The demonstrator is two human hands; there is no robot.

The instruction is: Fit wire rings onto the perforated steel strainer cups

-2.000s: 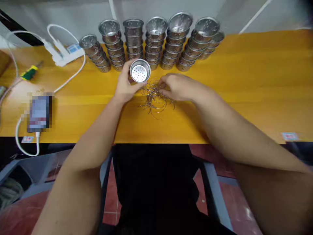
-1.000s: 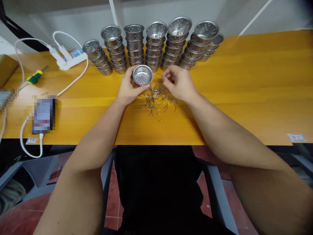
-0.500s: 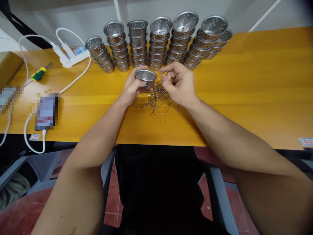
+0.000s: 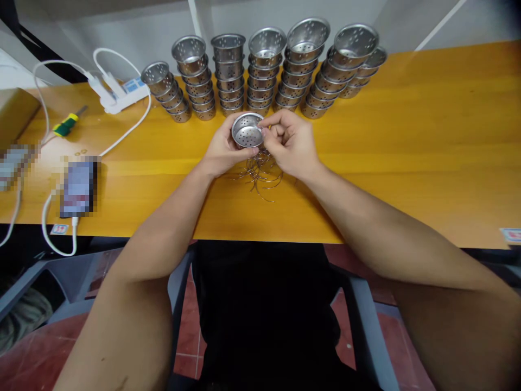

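Observation:
My left hand (image 4: pixel 226 145) is wrapped round a small perforated metal strainer cup (image 4: pixel 247 136), its open mouth tipped toward me. At the cup's right rim, the thumb and forefinger of my right hand (image 4: pixel 291 141) are pinched together on a thin metal wire, mostly hidden by the fingers. Below both hands, a tangled pile of thin curved wires (image 4: pixel 260 174) lies on the table, partly covered by them.
Several leaning stacks of perforated metal cups (image 4: pixel 266 70) line the back of the wooden table (image 4: pixel 427 152). On the left are a power strip (image 4: pixel 126 96) with white cables, a green and yellow screwdriver (image 4: pixel 65 125) and a plugged-in phone (image 4: pixel 78 187).
My left hand has tilted the cup so its inside faces me. My right hand has moved left and down, bringing its pinched fingers to the cup's rim.

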